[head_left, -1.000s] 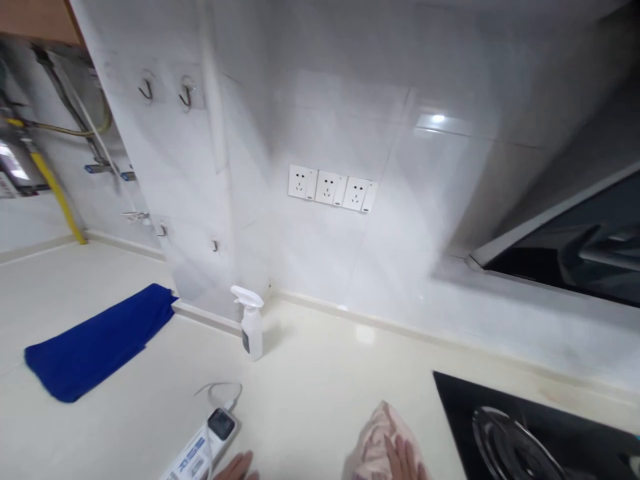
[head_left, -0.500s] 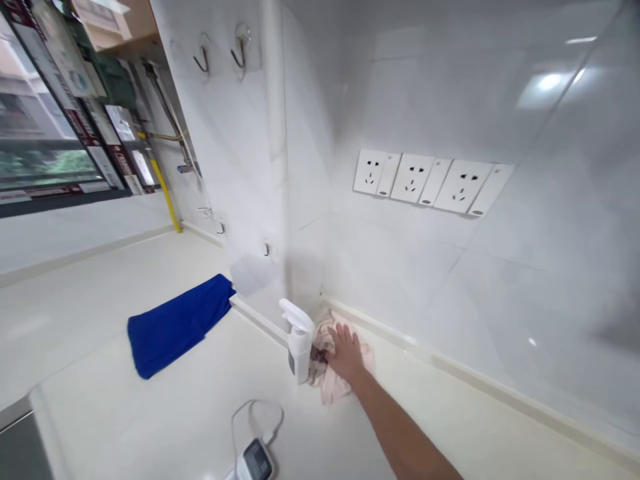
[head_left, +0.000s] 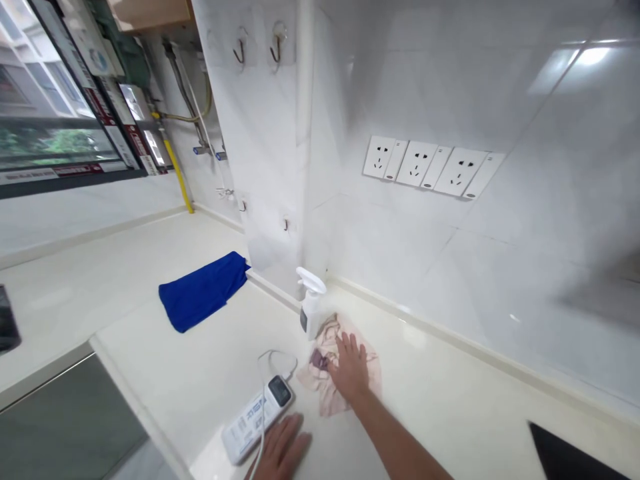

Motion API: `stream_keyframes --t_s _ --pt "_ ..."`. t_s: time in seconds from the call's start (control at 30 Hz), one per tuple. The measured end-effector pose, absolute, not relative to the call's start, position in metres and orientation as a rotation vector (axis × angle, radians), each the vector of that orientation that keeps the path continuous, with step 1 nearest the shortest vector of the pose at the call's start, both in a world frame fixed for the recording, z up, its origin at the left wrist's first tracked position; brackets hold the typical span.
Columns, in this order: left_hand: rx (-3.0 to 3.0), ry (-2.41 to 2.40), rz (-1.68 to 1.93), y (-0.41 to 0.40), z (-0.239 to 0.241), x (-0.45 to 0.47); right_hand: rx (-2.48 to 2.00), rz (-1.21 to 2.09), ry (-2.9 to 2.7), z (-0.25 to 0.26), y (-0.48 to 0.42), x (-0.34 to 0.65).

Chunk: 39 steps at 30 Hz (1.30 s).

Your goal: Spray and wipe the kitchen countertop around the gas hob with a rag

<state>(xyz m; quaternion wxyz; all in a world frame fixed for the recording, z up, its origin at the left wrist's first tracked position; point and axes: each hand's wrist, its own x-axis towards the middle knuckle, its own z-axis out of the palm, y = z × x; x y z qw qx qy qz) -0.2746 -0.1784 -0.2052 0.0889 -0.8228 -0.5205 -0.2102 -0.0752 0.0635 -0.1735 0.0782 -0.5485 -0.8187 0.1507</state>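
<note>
My right hand (head_left: 349, 368) lies flat, fingers spread, on a crumpled pale pink cloth (head_left: 335, 402) on the cream countertop (head_left: 415, 380). Just behind the cloth stands a white spray bottle (head_left: 312, 312), upright near the wall corner. At the bottom, my left hand (head_left: 284, 448) rests with its fingers stretched out beside a white device with a small dark screen (head_left: 250, 425). A white cable (head_left: 262, 407) runs over that device and down across the left hand. Whether the left hand touches the device, I cannot tell.
A folded blue cloth (head_left: 203, 291) lies to the left on the counter. Three wall sockets (head_left: 430, 167) sit on the tiled wall, with hooks (head_left: 276, 50) on the pillar. A black flat object (head_left: 575, 453) is at lower right. The counter's edge (head_left: 135, 407) drops off at left.
My right hand and the pink cloth have slid away from the wall corner, and the cloth is more spread out. My left hand has come into view beside the white device. The view has shifted.
</note>
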Motion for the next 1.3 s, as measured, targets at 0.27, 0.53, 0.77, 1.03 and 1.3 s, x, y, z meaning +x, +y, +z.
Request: stream_keyframes --t_s 0.27,0.53,0.77,1.03,1.3 --pt "-2.440 -1.694 -0.842 -0.185 -0.166 -0.263 -1.225 0.392 -2.443 -0.194 -0.096 -0.065" --pt "-2.568 -1.769 -0.970 -0.203 -0.188 -0.276 -1.051 0.817 -2.651 -0.167 -0.198 -0.060" --pt "-2.541 -1.937 -1.040 -0.208 -0.202 -0.283 -1.554 0.678 -2.463 -0.160 -0.113 0.041" --pt "-2.550 -1.651 -0.987 -0.194 -0.201 -0.275 -2.451 0.126 -1.782 -0.196 -0.120 0.222" --pt "-2.620 -1.509 -0.842 -0.192 -0.196 -0.282 -2.002 0.401 -2.117 -0.190 -0.213 0.057"
